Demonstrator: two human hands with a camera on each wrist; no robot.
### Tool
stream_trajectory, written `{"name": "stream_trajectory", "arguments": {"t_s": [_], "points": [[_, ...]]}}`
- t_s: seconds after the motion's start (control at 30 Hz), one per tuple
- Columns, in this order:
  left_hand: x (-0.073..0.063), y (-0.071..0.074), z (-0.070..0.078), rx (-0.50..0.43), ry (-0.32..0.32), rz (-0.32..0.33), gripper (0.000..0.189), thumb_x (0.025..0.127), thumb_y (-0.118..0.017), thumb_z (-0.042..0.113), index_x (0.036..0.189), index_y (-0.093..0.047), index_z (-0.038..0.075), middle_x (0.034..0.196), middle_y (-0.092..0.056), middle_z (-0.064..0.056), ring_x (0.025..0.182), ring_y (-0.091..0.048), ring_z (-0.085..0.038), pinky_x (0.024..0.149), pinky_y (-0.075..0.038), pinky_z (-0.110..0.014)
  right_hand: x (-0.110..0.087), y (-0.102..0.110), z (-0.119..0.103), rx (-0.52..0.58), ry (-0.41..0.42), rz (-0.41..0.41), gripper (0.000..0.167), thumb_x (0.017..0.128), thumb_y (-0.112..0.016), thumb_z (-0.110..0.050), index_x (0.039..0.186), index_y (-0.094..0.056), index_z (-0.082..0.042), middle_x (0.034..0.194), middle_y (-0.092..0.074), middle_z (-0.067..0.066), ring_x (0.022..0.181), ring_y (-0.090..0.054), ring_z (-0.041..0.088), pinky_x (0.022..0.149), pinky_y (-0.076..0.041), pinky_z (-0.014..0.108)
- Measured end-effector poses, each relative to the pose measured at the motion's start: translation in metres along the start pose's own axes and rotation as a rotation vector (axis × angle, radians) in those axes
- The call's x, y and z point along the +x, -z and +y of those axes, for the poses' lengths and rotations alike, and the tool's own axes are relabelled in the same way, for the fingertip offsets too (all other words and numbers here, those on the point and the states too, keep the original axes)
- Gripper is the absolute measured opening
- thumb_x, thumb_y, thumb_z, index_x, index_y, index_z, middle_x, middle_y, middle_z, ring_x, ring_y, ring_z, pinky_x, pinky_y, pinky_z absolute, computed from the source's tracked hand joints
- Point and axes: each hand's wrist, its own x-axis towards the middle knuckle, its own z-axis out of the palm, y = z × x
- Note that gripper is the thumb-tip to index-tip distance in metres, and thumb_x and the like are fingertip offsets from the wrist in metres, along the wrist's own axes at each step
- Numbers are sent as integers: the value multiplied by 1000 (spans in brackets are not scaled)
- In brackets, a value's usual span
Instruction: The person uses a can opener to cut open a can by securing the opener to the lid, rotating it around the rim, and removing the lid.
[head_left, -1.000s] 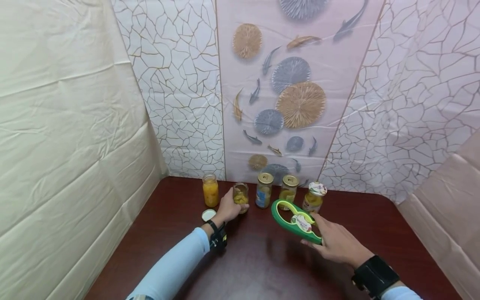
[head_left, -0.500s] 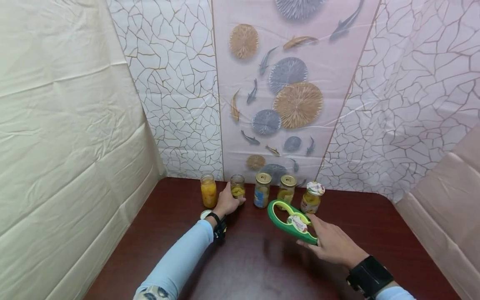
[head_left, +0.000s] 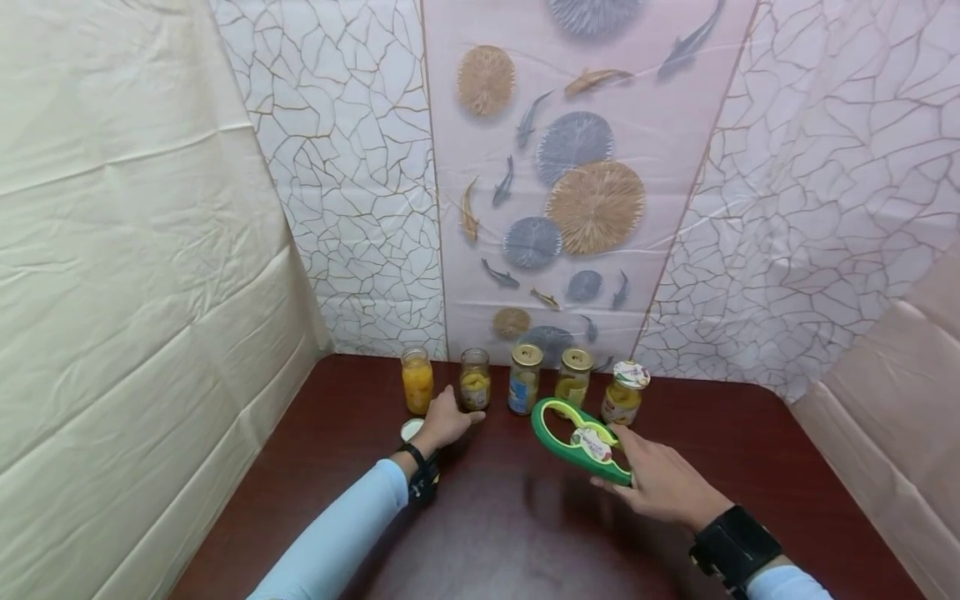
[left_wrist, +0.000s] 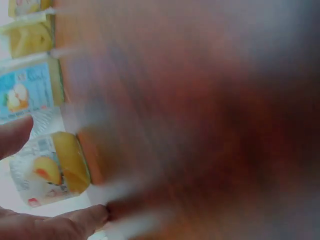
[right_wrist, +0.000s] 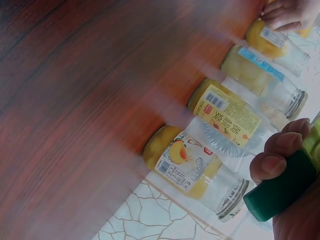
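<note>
My left hand (head_left: 446,419) is just in front of an uncapped glass jar of yellow fruit (head_left: 475,382). In the left wrist view, thumb and finger stand apart on either side of that jar (left_wrist: 55,167), holding nothing. My right hand (head_left: 667,479) grips a green jar opener (head_left: 581,442) with a lime inner edge, raised over the table. Left of the yellow jar stands an uncapped jar of orange fruit (head_left: 417,383). A white lid (head_left: 411,429) lies by my left wrist, partly hidden by it.
To the right stand three lidded jars: one with a blue label (head_left: 523,382), one with a gold lid (head_left: 576,371), and one with a patterned white lid (head_left: 628,392). They stand near the back of the dark red table (head_left: 480,533), before a patterned cloth wall (head_left: 360,208).
My left hand set the yellow fruit jar back upright in the row, then let go and drew slightly back. My right hand keeps its grip on the jar opener, almost still.
</note>
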Motion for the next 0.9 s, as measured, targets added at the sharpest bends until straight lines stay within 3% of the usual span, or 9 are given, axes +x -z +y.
{"name": "stream_trajectory", "arguments": {"t_s": [0.13, 0.3, 0.47, 0.57, 0.7, 0.8, 0.9], "points": [[-24, 8, -3, 30, -21, -54, 90, 98, -79, 39, 162, -36, -8, 163, -46, -30, 151, -49, -43, 120, -46, -58, 1, 0, 1, -2, -1, 2, 87, 90, -76, -67, 151, -49, -10, 124, -69, 3, 96, -65, 10, 74, -56, 35], [-65, 16, -8, 28, -141, -123, 82, 98, -78, 42, 158, -46, -5, 155, -58, -25, 144, -57, -41, 115, -51, -59, 0, -2, 3, 6, -9, 1, 89, 90, -77, -66, 152, -49, -9, 126, -69, 6, 97, -66, 13, 74, -57, 36], [-95, 20, -8, -21, -201, -157, 70, 99, -77, 41, 154, -55, 3, 152, -63, -17, 137, -63, -39, 108, -56, -57, 0, -1, 6, 20, -20, 16, 88, 90, -77, -66, 151, -48, -11, 125, -70, 7, 98, -68, 16, 75, -57, 37], [-105, 19, -5, -131, -257, -160, 56, 101, -76, 35, 147, -62, 7, 146, -67, -17, 130, -69, -36, 102, -61, -49, 0, 1, 7, 28, -17, 49, 85, 90, -80, -61, 152, -47, -14, 123, -70, 5, 98, -68, 16, 75, -57, 37], [-112, 16, 5, -282, -311, -190, 36, 104, -73, 31, 136, -72, 15, 136, -74, -14, 115, -75, -24, 90, -64, -32, 1, 3, 5, 31, 0, 68, 86, 90, -81, -60, 154, -45, -15, 122, -71, 5, 97, -68, 14, 73, -57, 37], [-114, 13, 17, -357, -314, -247, 30, 107, -68, 31, 132, -74, 17, 130, -78, -11, 112, -76, -19, 92, -63, -34, 1, 5, 1, 32, 5, 66, 87, 90, -78, -65, 154, -46, -14, 122, -71, 4, 97, -68, 13, 74, -58, 36], [-116, 10, 28, -423, -338, -342, 35, 112, -57, 31, 137, -71, 12, 131, -77, -16, 117, -76, -28, 103, -61, -47, 1, 5, -10, 44, 35, 61, 87, 90, -78, -67, 152, -48, -14, 122, -71, 0, 98, -69, 12, 75, -58, 35]]}}
